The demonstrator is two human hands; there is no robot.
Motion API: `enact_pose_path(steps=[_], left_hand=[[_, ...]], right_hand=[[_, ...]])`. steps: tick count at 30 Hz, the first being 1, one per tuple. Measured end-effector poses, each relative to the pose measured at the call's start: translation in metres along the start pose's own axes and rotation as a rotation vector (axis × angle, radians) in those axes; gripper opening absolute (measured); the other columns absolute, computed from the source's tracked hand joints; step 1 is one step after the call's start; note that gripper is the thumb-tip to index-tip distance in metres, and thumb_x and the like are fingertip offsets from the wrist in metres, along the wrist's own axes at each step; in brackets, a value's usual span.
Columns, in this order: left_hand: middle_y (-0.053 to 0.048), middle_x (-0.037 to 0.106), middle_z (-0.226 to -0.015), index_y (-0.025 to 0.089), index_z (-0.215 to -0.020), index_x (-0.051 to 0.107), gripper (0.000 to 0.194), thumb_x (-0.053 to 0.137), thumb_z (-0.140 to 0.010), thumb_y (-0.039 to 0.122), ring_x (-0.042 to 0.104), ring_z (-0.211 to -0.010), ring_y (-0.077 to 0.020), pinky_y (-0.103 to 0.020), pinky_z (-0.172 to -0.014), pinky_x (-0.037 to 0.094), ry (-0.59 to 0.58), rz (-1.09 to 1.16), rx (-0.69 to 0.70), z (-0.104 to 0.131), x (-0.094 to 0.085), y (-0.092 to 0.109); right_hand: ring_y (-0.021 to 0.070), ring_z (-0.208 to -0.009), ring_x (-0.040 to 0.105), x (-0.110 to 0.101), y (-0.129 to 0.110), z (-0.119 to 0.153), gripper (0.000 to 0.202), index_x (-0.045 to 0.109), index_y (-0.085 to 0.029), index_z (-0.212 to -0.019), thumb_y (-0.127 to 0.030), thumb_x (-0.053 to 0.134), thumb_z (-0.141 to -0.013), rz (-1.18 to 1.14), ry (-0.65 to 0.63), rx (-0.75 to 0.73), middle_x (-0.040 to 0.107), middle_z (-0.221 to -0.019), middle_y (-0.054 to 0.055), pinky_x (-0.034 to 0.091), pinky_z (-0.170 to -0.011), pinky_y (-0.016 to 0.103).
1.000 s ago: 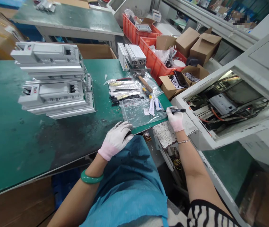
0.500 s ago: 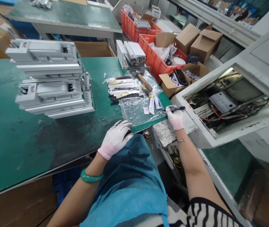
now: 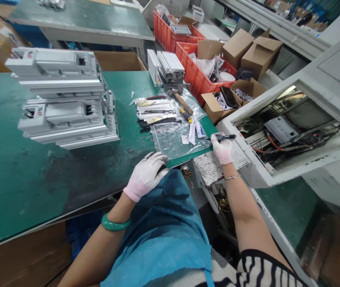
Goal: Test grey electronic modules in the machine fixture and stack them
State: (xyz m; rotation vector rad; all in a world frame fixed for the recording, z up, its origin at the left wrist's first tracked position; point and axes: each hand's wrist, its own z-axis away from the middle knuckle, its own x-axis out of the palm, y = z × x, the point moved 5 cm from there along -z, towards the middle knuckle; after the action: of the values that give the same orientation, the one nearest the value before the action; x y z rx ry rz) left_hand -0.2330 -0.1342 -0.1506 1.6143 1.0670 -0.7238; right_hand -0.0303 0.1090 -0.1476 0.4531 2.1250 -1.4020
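Observation:
My right hand point(image 3: 222, 148), in a white glove with a pink cuff, grips a black marker pen point(image 3: 226, 137) at the right end of the green table. The pen lies roughly level, its tip toward the table. My left hand point(image 3: 148, 173), gloved the same way, rests at the table's front edge with its fingers curled. A small black thing point(image 3: 162, 168) shows at its thumb side, mostly hidden by the glove. Between the hands lies a clear plastic bag point(image 3: 170, 148) with small white packets point(image 3: 192, 134) on it.
Grey metal housings point(image 3: 65, 115) are stacked at the left of the green table point(image 3: 5, 167). Cable ties point(image 3: 158, 122) and a hammer point(image 3: 183, 103) lie beyond the bag. Red crates point(image 3: 184, 56) and cardboard boxes point(image 3: 261, 56) stand behind. An open-fronted machine point(image 3: 295, 131) flanks my right hand.
The marker pen in my right hand has shifted very slightly to the right. My left hand stays in place.

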Motion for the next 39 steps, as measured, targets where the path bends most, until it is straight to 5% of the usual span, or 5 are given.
enact_pose_path(steps=[39], left_hand=[[-0.009,0.069,-0.124,0.019,-0.099,0.066,0.031,0.046,-0.098,0.043,0.057,-0.126,-0.0247,-0.047,-0.114,0.040,0.027,-0.017,0.021,0.0005,-0.0002,0.0013]], right_hand=[[0.0212,-0.072,0.066,0.0040,0.0019,0.0053,0.026,0.065,-0.020,-0.078,-0.044,0.055,-0.083,-0.018,-0.045,-0.080,0.069,-0.071,0.003,0.049,-0.071,0.030]])
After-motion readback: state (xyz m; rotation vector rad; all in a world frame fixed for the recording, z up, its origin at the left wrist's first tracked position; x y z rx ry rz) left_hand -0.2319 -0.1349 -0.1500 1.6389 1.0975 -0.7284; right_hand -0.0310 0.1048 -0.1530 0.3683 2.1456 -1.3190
